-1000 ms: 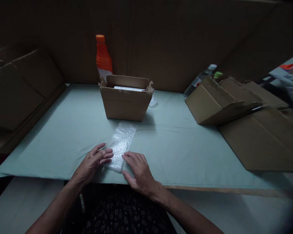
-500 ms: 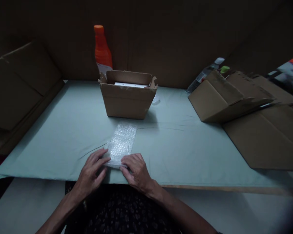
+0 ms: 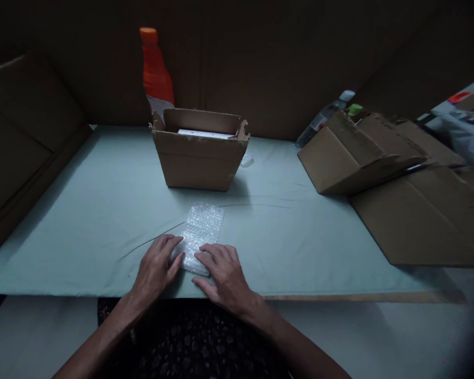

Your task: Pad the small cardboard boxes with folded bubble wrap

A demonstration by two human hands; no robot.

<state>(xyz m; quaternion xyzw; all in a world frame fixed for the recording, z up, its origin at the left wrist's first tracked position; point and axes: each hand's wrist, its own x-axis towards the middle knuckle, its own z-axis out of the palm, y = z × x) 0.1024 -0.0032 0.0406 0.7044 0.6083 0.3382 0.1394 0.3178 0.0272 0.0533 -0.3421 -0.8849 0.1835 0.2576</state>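
Note:
A piece of clear bubble wrap (image 3: 202,231) lies flat near the front edge of the table, its near end looking thicker, as if folded over. My left hand (image 3: 158,266) rests at its left near side, fingers apart, thumb and fingertips at the wrap's edge. On the other side my right hand (image 3: 223,273) has its fingertips laid on the near part of the wrap, with the thumb spread off towards me. Neither hand is closed around it. Whether anything lies inside the wrap I cannot tell.
Beyond the wrap stands an open cardboard box (image 3: 199,163) with a white item inside. An orange bottle (image 3: 157,73) is behind it. Further cardboard boxes (image 3: 335,158) and a clear bottle (image 3: 326,118) are at the right. Cardboard (image 3: 23,126) borders the left of the cloth-covered table (image 3: 292,247).
Both hands have loosened from the near edge of the bubble wrap and spread their fingers over it. The right thumb has come away. The camera view has shifted slightly.

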